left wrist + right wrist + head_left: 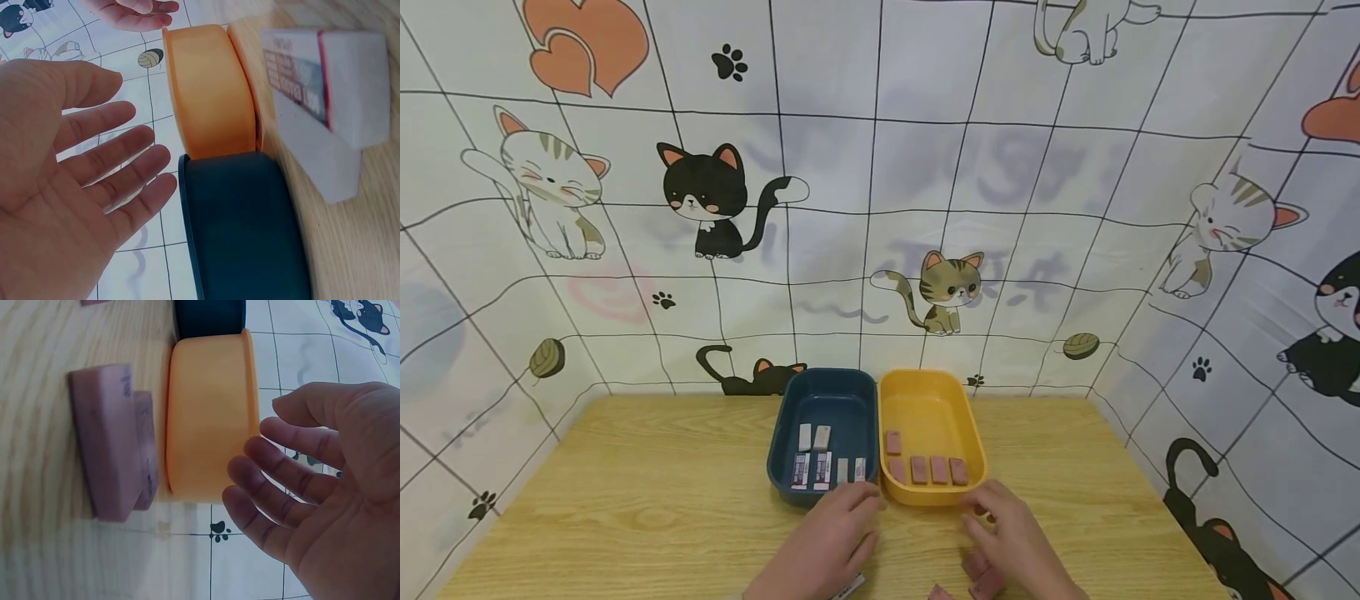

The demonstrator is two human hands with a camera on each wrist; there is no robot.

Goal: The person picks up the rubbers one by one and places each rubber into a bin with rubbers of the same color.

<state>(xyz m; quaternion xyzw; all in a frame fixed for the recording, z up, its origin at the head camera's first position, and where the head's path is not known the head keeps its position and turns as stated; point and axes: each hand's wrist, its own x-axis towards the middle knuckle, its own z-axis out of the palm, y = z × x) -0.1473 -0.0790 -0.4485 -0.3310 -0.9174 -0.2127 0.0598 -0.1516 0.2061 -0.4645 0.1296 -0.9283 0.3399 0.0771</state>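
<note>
My left hand (827, 542) is at the front edge of the dark blue bin (829, 398); in the left wrist view its fingers are spread and hold nothing. Inside that bin lie several white erasers (801, 472), some in printed sleeves. By the near right corner of the yellow bin (927, 407) is my right hand (1017, 537), its fingers loosely bent around nothing in the right wrist view. Several pink erasers (938, 471) lie in the yellow bin. More pink erasers (106, 444) are on the table below the right hand, and white erasers (359, 87) below the left.
Side by side, the two bins stand at the back of the wood-grain table (647, 492). Behind and beside them hangs a white cloth (827, 250) printed with cats and grid lines. Another pink eraser (938, 592) lies at the bottom edge of the head view.
</note>
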